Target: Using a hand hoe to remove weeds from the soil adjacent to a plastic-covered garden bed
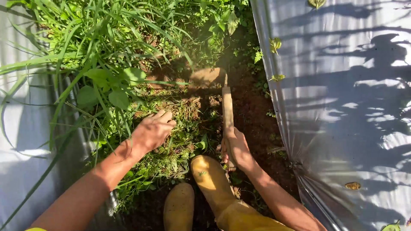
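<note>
My right hand (236,148) grips the wooden handle of a short hoe (227,105). Its earth-covered blade (208,77) rests on the soil ahead of me. My left hand (152,130) lies on a mat of cut grass and weeds (171,152), fingers bent down into it; whether it grips any is not clear. Tall green grass and broad-leaved weeds (102,55) stand just beyond and left of that hand. Bare brown soil (252,111) runs along the right of the hoe.
Silver plastic mulch sheeting (342,107) covers the ground on the right, with small seedlings poking through holes near its edge. More sheeting (21,128) lies at the left. My two yellow rubber boots (201,188) stand at the bottom centre.
</note>
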